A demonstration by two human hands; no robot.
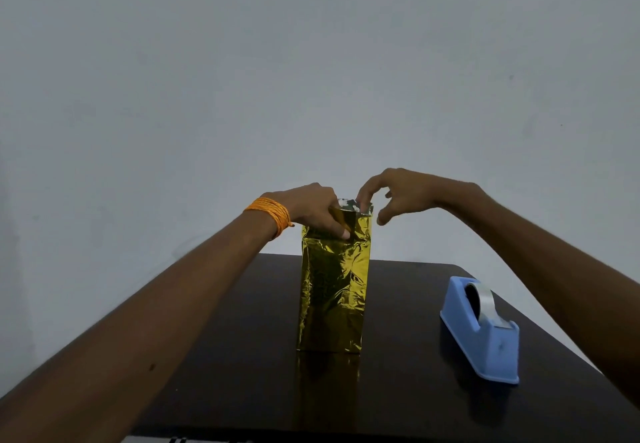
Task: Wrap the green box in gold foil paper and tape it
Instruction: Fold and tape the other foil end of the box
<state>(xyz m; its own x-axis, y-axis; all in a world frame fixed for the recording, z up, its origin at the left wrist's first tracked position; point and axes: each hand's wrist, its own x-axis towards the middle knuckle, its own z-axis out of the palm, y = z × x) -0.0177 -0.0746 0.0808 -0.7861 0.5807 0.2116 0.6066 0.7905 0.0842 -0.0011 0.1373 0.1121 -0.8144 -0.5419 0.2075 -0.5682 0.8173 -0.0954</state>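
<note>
A tall box wrapped in gold foil paper (333, 287) stands upright in the middle of the dark table (242, 356). The green box itself is hidden by the foil. The foil's top end stands open, its silver inside showing. My left hand (317, 209) grips the upper left of the wrap, thumb pressed on the near face. My right hand (391, 193) hovers at the top right edge, with a fingertip touching the open foil rim and the thumb spread apart from it.
A blue tape dispenser (481, 332) with a roll of clear tape sits on the table at the right, under my right forearm. A plain pale wall stands behind. The table's near edge lies at the bottom of the view.
</note>
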